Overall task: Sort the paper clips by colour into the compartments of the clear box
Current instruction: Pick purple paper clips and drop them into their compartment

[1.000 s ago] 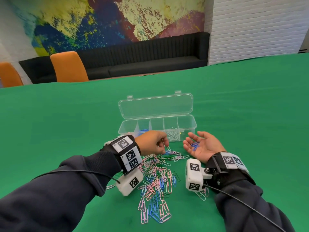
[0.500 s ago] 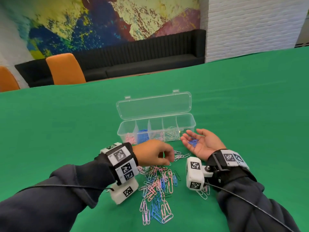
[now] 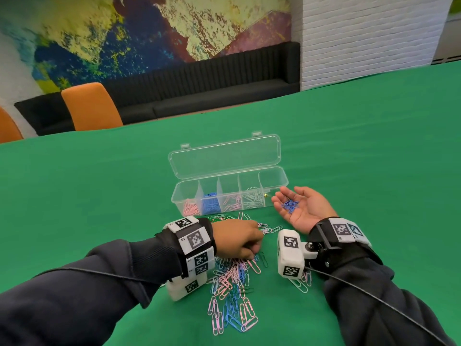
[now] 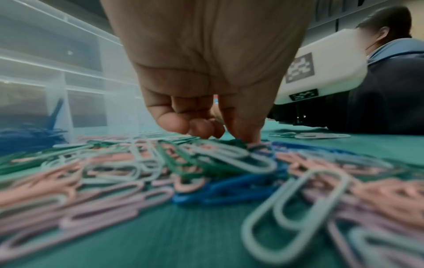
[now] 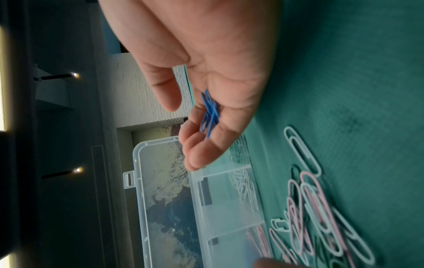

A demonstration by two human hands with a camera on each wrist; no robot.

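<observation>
Since a second ago our left hand (image 3: 237,242) has dropped from beside the clear box (image 3: 230,193) down onto the pile of paper clips (image 3: 233,283); the right hand (image 3: 303,208) has stayed palm-up by the box's right end.

Left hand: knuckles up, fingers curled, fingertips (image 4: 249,137) down on the near edge of the pile. We cannot tell from either view whether a clip is actually caught between them.

Right hand: fingers relaxed and spread, a small bunch of blue clips (image 3: 289,205) lying loose in the cupped palm; the wrist view shows the same blue bunch (image 5: 210,114) at the base of the fingers.

Clear box: lid open and leaning back, on the green desk (image 3: 374,146) just beyond the pile. Compartments from left: pink clips, blue clips, a few pink ones, white ones; what the rightmost holds we cannot tell.

Pile: pink, blue, white and green clips mixed, spread between our two wrists and trailing toward us. A few white and pink clips lie under the right wrist camera (image 3: 290,254).

Beyond the desk: orange chair (image 3: 89,107), black bench (image 3: 199,81), painted wall.
</observation>
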